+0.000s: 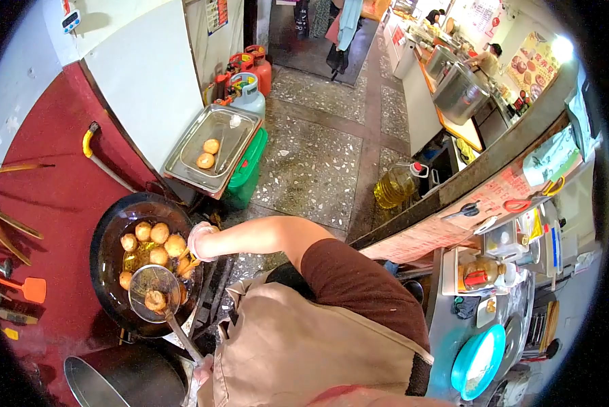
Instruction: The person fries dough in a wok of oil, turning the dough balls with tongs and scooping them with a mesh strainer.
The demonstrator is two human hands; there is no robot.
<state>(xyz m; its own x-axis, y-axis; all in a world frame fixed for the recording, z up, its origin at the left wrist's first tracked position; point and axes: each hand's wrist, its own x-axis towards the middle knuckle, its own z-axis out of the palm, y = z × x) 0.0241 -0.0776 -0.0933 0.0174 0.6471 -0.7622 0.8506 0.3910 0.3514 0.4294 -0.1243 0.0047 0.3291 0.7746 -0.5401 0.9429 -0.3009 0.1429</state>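
Note:
My left hand [205, 370], partly cut off behind the apron, is closed around the handle of a mesh skimmer [182, 337]. The skimmer's round basket is over the near part of a dark wok [107, 298], with one browned ball [155, 300] in it. Several golden fried balls [159, 233] sit in yellow oil [138, 259] in the wok. My right hand [203, 243] reaches over the wok's right rim beside the balls. Its fingers look curled; what they hold is too small and unclear to name.
A metal tray [216, 132] with two balls stands beyond the wok, above a green bin [250, 166]. Gas cylinders [246, 95] are behind it. A dark pot [124, 376] stands below the wok. To the right are an oil jug [392, 186] and a turquoise basin [477, 363].

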